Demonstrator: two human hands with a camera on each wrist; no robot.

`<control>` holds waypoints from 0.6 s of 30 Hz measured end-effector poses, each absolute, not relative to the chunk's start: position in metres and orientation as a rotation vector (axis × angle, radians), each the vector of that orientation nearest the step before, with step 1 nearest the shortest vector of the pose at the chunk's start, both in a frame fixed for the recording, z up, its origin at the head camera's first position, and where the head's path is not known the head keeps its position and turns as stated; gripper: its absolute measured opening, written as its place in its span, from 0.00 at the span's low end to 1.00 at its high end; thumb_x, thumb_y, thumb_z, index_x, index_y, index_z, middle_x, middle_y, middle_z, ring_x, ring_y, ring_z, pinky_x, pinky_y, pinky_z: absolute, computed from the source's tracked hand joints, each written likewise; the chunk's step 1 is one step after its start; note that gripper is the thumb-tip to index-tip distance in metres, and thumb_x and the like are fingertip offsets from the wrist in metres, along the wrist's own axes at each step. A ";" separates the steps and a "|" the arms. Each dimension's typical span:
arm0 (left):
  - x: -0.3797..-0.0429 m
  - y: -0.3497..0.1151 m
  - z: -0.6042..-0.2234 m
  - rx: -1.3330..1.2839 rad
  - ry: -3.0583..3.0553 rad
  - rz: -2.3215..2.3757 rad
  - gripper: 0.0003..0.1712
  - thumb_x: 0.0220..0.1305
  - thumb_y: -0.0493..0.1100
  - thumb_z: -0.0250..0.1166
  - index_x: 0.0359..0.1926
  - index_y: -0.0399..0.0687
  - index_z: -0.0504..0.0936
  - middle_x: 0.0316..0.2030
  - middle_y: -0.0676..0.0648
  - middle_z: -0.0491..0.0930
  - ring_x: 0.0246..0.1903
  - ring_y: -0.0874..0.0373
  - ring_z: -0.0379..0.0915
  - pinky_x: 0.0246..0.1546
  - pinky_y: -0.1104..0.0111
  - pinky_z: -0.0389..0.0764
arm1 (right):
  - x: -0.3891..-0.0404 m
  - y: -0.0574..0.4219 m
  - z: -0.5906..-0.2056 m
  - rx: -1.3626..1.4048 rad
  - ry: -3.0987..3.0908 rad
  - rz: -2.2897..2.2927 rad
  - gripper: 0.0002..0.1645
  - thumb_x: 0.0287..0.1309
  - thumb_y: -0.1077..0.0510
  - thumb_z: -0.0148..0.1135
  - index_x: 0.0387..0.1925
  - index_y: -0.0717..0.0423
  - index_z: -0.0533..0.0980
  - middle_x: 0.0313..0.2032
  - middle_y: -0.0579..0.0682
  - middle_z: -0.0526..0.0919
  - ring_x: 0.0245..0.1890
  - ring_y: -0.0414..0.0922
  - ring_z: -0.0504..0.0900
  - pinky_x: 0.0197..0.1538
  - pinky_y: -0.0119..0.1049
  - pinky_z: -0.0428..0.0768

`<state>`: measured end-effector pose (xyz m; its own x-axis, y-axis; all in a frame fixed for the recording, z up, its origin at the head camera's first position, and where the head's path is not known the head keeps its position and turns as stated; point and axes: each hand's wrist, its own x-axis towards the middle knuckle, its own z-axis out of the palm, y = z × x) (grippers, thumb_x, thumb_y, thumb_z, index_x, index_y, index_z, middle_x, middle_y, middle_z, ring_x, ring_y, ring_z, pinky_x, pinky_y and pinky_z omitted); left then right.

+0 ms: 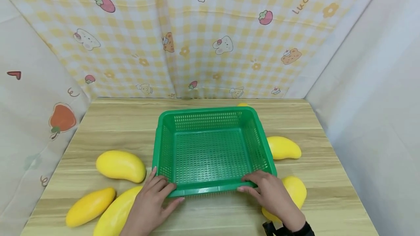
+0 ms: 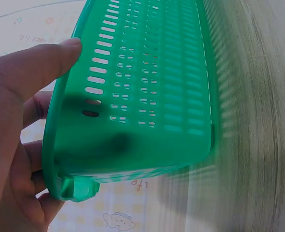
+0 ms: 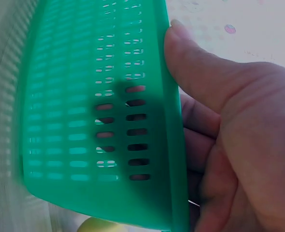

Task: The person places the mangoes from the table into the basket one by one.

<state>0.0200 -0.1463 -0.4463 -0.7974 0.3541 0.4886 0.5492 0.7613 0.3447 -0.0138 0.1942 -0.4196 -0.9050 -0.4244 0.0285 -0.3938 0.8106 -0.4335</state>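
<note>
A green plastic basket (image 1: 210,156) with slotted walls stands in the middle of the wooden table, and nothing lies inside it. My left hand (image 1: 152,201) holds its near left corner, fingers over the rim and thumb on the near outer side. At the near right my right hand (image 1: 270,194) grips the rim, its thumb outside and fingers curled over to the inside. In the left wrist view, the thumb (image 2: 60,55) presses along the rim of the upright near wall. The right wrist view shows the other thumb (image 3: 195,55) at that rim, with fingers behind it.
Left of the basket lie a yellow mango (image 1: 120,166), a deeper yellow mango (image 1: 90,207) and a larger one (image 1: 115,214) partly behind my left hand. To the right are two more, one (image 1: 283,148) beside the basket, another (image 1: 296,192) behind my right hand. A patterned curtain (image 1: 203,39) hangs behind.
</note>
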 end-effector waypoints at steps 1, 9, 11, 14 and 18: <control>0.020 -0.146 -0.447 -0.693 -2.559 -0.679 0.17 0.45 0.54 0.76 0.32 0.51 0.84 0.30 0.55 0.77 0.39 0.56 0.72 0.65 0.52 0.56 | -0.012 0.194 -0.420 -0.651 2.923 -0.680 0.23 0.57 0.31 0.54 0.37 0.41 0.82 0.36 0.34 0.82 0.39 0.36 0.79 0.41 0.36 0.79; 0.019 -0.149 -0.446 -0.734 -2.552 -0.691 0.17 0.47 0.55 0.75 0.33 0.51 0.83 0.30 0.55 0.76 0.38 0.56 0.72 0.65 0.50 0.56 | -0.004 0.193 -0.423 -0.681 2.963 -0.698 0.22 0.57 0.33 0.57 0.36 0.44 0.83 0.35 0.35 0.83 0.39 0.36 0.80 0.41 0.37 0.79; 0.020 -0.151 -0.446 -0.738 -2.548 -0.691 0.17 0.51 0.58 0.72 0.32 0.51 0.83 0.30 0.55 0.75 0.37 0.56 0.72 0.64 0.50 0.56 | -0.002 0.192 -0.422 -0.680 2.964 -0.709 0.22 0.56 0.34 0.57 0.36 0.45 0.83 0.36 0.35 0.83 0.39 0.36 0.80 0.41 0.37 0.79; 0.023 -0.151 -0.447 -0.739 -2.551 -0.686 0.19 0.57 0.62 0.66 0.31 0.53 0.82 0.29 0.55 0.75 0.35 0.57 0.72 0.64 0.51 0.56 | 0.002 0.191 -0.421 -0.644 2.942 -0.714 0.23 0.56 0.32 0.56 0.36 0.44 0.83 0.37 0.35 0.83 0.40 0.36 0.80 0.42 0.37 0.79; 0.025 -0.152 -0.449 -0.748 -2.539 -0.693 0.20 0.59 0.65 0.63 0.30 0.55 0.81 0.29 0.56 0.75 0.34 0.59 0.72 0.65 0.52 0.56 | 0.009 0.192 -0.420 -0.573 2.903 -0.708 0.25 0.56 0.30 0.54 0.37 0.41 0.83 0.37 0.33 0.82 0.41 0.35 0.79 0.43 0.37 0.79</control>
<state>0.0253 -0.1516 -0.4486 -0.7755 0.3870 0.4989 0.5868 0.7334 0.3432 0.0091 0.1917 -0.4196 -0.9243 -0.3817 -0.0067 -0.3358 0.8211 -0.4615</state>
